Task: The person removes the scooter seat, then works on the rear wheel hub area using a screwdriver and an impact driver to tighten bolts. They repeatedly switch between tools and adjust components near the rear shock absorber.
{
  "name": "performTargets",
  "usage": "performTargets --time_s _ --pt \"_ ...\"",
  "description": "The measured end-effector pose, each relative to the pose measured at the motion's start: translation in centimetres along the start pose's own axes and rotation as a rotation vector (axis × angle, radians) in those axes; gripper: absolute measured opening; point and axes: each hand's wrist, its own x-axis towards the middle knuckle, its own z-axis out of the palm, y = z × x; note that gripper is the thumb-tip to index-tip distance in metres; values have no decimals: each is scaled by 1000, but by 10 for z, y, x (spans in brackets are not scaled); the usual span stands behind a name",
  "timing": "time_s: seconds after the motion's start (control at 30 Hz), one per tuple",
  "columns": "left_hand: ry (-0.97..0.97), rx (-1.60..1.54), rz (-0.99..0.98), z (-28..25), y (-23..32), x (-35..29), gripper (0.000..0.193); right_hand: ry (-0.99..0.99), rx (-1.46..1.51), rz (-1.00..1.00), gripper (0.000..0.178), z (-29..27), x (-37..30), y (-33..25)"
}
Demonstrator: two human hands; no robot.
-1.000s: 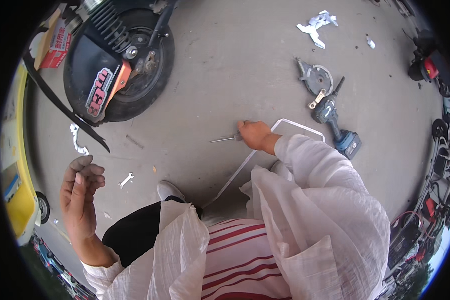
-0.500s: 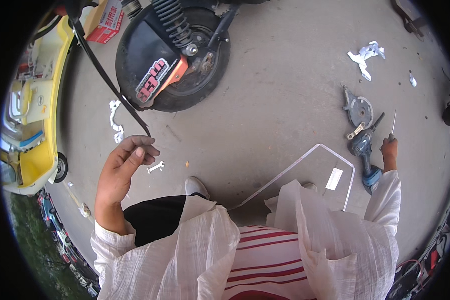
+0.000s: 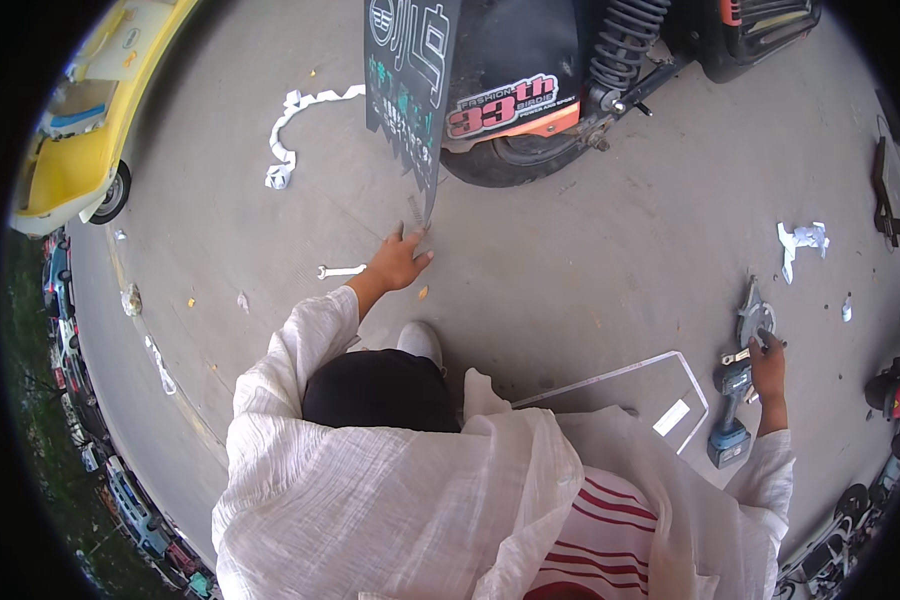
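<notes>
My left hand [image 3: 400, 264] reaches forward with its fingers apart, close to the pointed lower end of a black rear mudguard [image 3: 410, 90] with pale lettering. Whether the fingertips touch it, I cannot tell. My right hand [image 3: 768, 375] is low at the right, its fingers curled over the near edge of a round metal brake plate [image 3: 755, 315]. What those fingers hold is hidden. Beside that hand a blue and black cordless impact wrench [image 3: 732, 400] lies on the ground. Behind the mudguard stands a scooter's rear wheel [image 3: 515, 160] with a coil shock absorber [image 3: 625, 45].
An open-end wrench [image 3: 340, 271] lies left of my left hand. Crumpled white paper [image 3: 803, 245] is at the right, a white paper strip [image 3: 288, 140] at the left. A bent white strip [image 3: 610, 372] lies before me. A yellow vehicle [image 3: 65, 175] stands far left.
The view has swung left, bringing the mudguard's face into sight. My left hand has moved forward, its fingers spreading. My right hand, earlier around a screwdriver, is now over the brake plate; the screwdriver no longer shows.
</notes>
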Motion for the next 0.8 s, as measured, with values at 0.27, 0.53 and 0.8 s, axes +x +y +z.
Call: performTargets --time_s 0.27,0.53,0.8 --pt "374 61 78 68 -19 24 45 -177 313 -313 33 -58 -85 -223" --pt "542 45 -321 40 -139 -48 32 -352 411 -308 34 -63 -114 -296" --pt "295 520 -67 24 -172 -36 13 -389 454 -284 32 -46 -112 -304"
